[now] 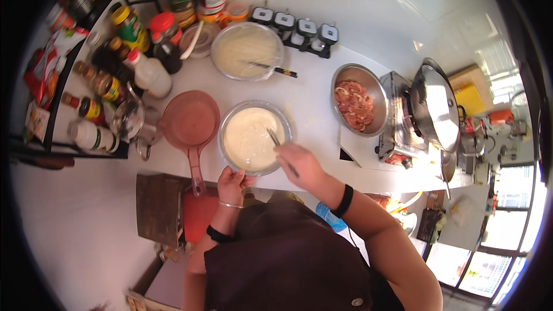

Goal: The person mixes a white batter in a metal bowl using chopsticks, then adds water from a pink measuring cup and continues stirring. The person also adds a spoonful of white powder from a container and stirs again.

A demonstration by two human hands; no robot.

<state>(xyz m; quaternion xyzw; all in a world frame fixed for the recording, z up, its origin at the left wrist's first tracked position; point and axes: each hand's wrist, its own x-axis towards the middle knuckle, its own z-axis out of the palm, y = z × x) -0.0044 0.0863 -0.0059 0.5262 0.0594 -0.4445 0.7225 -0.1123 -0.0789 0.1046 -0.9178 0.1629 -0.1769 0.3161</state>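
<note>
A metal bowl (286, 126) of pale, creamy batter (248, 138) stands near the front edge of the white counter. My left hand (233, 181) grips its near rim, thumb on top. In my right hand (302, 165) is a pair of dark chopsticks (273, 136), their tips dipped in the batter at the bowl's right side. Curved ridges mark the batter's surface. Just left of the bowl rests a reddish plastic ladle (191, 116), its handle reaching over the counter edge.
Behind sits a film-covered bowl (248, 49) with chopsticks across its rim. A steel bowl of raw sliced meat (354, 105) stands right, beside a gas stove (399, 116) bearing a lidded wok (434, 103). Bottles (151, 73) crowd the left; seasoning jars (296, 28) line the back.
</note>
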